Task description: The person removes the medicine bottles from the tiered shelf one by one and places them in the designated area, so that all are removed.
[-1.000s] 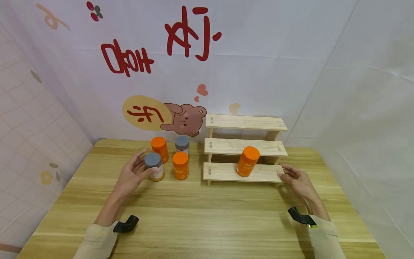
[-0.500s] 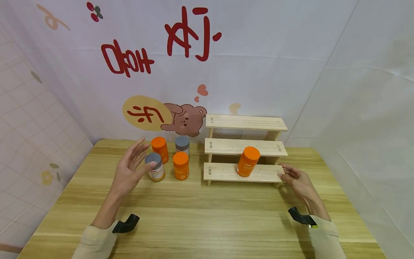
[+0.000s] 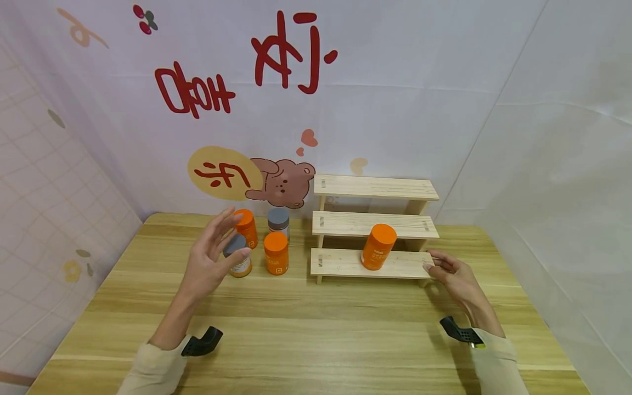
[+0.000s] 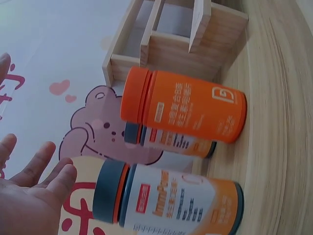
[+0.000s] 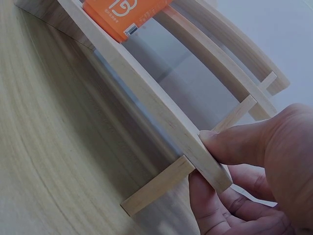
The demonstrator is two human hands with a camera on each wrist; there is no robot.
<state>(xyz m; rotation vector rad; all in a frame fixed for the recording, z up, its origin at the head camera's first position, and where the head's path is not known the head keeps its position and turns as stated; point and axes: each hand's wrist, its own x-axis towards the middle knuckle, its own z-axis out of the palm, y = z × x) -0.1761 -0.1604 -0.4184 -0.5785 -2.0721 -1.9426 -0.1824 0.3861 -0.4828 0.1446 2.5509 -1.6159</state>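
My left hand (image 3: 207,260) hovers beside and above the nearer grey-lidded supplement bottle (image 3: 242,267), fingers spread and holding nothing. In the left wrist view its fingertips (image 4: 63,178) stand apart from the bottle's lid (image 4: 108,192). Part of that bottle is hidden behind the hand in the head view. My right hand (image 3: 456,280) pinches the right end of the lowest step of a three-tier wooden shelf (image 3: 340,263), thumb (image 5: 230,144) on top and fingers beneath. An orange bottle (image 3: 379,247) stands upright on that step.
Beside the left hand stand two more orange bottles, one in front (image 3: 276,255) and one behind (image 3: 250,233), plus another grey-lidded bottle (image 3: 278,220). A printed cloth wall (image 3: 395,109) rises behind the wooden table (image 3: 316,329).
My left hand has let go of the nearer grey-lidded bottle, lifted with its fingers opening, then shifted slightly right over it. The bottles and my right hand have stayed in place.
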